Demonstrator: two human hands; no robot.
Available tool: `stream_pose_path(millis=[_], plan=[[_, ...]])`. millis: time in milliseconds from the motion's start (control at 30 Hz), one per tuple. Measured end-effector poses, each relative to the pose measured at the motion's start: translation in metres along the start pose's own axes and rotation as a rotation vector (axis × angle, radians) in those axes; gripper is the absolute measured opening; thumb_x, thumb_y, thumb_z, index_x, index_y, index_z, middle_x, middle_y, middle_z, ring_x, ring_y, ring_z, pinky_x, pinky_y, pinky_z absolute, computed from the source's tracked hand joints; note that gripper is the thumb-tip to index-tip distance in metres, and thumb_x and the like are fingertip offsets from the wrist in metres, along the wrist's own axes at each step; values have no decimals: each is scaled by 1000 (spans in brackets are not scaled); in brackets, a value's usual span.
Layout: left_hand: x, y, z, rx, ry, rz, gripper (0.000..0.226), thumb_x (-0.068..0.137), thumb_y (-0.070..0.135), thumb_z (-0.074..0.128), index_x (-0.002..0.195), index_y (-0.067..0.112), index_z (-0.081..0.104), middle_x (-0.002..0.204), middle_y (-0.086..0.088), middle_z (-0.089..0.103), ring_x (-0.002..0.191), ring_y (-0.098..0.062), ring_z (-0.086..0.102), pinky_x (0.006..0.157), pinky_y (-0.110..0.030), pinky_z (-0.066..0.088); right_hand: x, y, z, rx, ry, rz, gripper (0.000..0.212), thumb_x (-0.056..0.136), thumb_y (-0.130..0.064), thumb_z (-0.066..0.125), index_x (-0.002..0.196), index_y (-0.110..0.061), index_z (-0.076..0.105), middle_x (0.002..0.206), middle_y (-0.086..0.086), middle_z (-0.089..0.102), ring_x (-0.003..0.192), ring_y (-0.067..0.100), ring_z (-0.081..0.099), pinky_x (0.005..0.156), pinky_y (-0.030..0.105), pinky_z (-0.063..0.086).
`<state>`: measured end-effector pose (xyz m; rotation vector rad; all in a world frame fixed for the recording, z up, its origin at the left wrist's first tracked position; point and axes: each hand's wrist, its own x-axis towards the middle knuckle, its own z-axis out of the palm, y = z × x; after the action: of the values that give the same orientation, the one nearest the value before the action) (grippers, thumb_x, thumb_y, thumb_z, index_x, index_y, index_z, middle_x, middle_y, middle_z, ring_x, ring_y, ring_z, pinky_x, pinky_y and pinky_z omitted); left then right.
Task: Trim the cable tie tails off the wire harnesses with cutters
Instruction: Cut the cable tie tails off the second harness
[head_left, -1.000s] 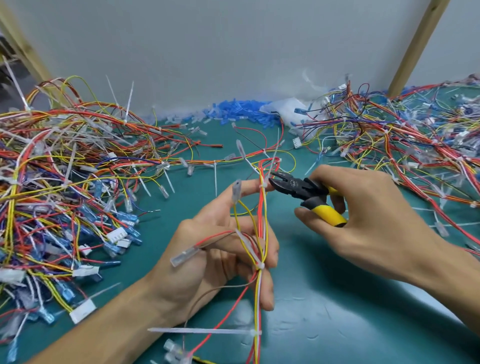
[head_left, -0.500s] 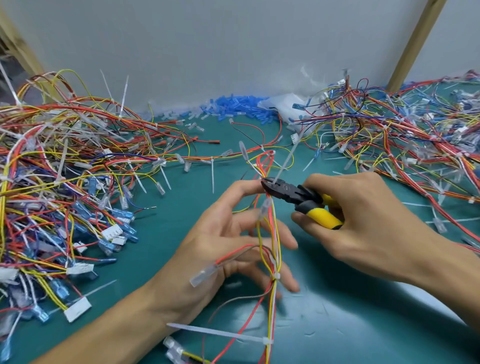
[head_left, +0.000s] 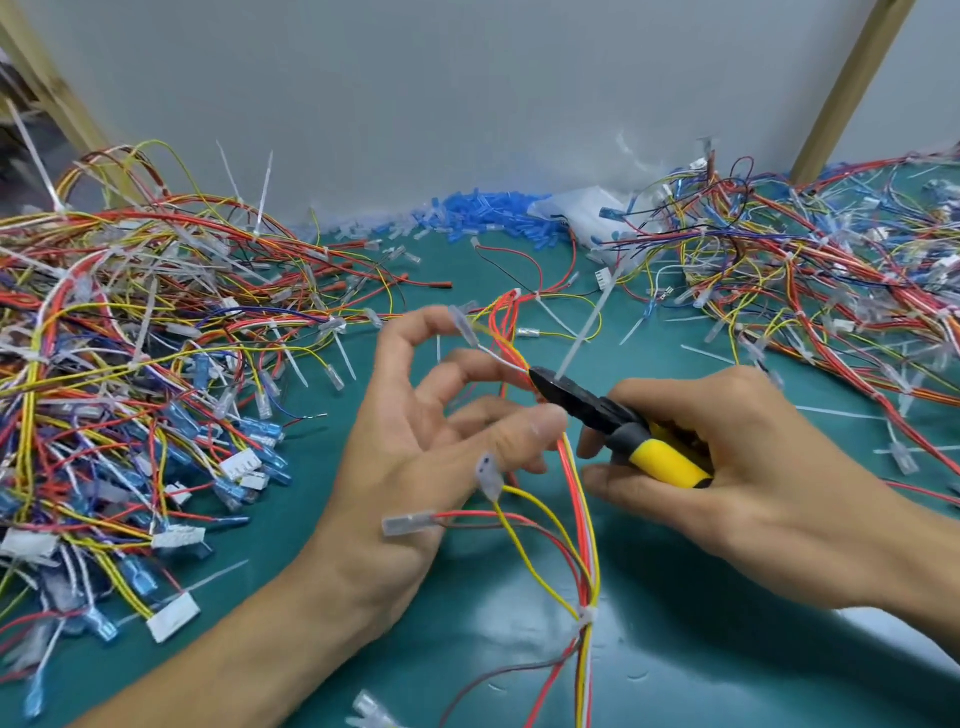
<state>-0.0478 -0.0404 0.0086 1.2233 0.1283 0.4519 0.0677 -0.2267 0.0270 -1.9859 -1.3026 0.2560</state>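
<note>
The right hand (head_left: 753, 467) grips the yellow-handled cutters (head_left: 597, 405). Their nose sits at the foot of the cable tie tail (head_left: 587, 327), just beyond the left hand (head_left: 415, 447), which pinches the wire harness (head_left: 576, 499) between thumb and fingers. From the blades the tail runs straight up and away to the right, above the green mat (head_left: 727, 675). Whether the blades are closed on it cannot be told.
</note>
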Motion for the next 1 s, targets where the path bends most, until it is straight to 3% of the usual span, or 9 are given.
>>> stream_pose_path(millis=[167, 233, 333, 433, 533, 600, 700, 867, 1000], plan=[[-2, 4, 0, 481, -81, 108, 94, 61, 28, 95, 142, 51, 53, 110, -4, 59, 76, -14, 63, 68, -28, 52, 0, -4, -1, 33, -30, -5, 33, 86, -41, 72, 83, -9, 64, 62, 10, 43, 56, 22, 31, 47, 34, 29], [-3, 2, -2, 644, -83, 134, 74, 65, 42, 91, 132, 47, 62, 108, -7, 54, 78, -14, 58, 69, -29, 47, -1, -5, -1, 60, -34, 3, 34, 86, -42, 74, 81, -10, 64, 62, 10, 43, 56, 24, 32, 48, 36, 29], [-3, 1, -10, 873, -5, 245, 38, 70, 60, 79, 104, 44, 75, 94, 2, 44, 83, -8, 50, 73, -17, 37, 0, -6, -4, 147, -16, 52, 31, 81, -43, 79, 84, -14, 69, 64, 12, 51, 58, 31, 40, 51, 42, 33], [-3, 4, -11, 1029, 72, 412, 19, 80, 54, 77, 85, 36, 77, 92, 3, 46, 95, -13, 51, 82, -22, 37, 2, -5, -7, 247, -30, 108, 31, 77, -42, 82, 89, -15, 73, 66, 11, 56, 59, 32, 46, 53, 44, 36], [-5, 5, -8, 1214, 63, 625, 22, 91, 42, 73, 77, 25, 74, 92, 8, 55, 93, -19, 51, 83, -35, 38, 4, -6, -11, 353, -113, 131, 30, 78, -36, 82, 88, -9, 73, 62, 6, 49, 55, 19, 40, 49, 27, 32], [-6, 6, -7, 1131, 9, 603, 20, 96, 32, 73, 80, 20, 76, 85, 10, 62, 86, -16, 59, 78, -39, 42, 6, -5, -13, 459, -177, 166, 28, 79, -30, 80, 85, -5, 71, 61, 10, 45, 53, 19, 38, 46, 23, 31], [-8, 5, -3, 900, -9, 428, 5, 94, 25, 74, 95, 22, 79, 78, 3, 71, 74, -15, 70, 72, -34, 54, 6, -4, -16, 573, -257, 201, 27, 81, -25, 79, 84, 0, 69, 60, 13, 43, 51, 22, 34, 44, 24, 29], [-10, 5, -1, 760, -51, 380, 54, 89, 21, 80, 135, 34, 54, 77, -4, 73, 65, -23, 73, 69, -33, 59, 8, -1, -14, 593, -293, 232, 25, 83, -21, 78, 87, 1, 69, 58, 8, 47, 49, 21, 35, 45, 23, 29], [-9, 7, -1, 848, -9, 437, 46, 86, 24, 82, 124, 35, 59, 92, 4, 70, 68, -20, 72, 58, -32, 58, 8, 1, -15, 597, -291, 236, 23, 83, -20, 79, 87, 0, 69, 60, 8, 47, 49, 21, 36, 45, 23, 29]])
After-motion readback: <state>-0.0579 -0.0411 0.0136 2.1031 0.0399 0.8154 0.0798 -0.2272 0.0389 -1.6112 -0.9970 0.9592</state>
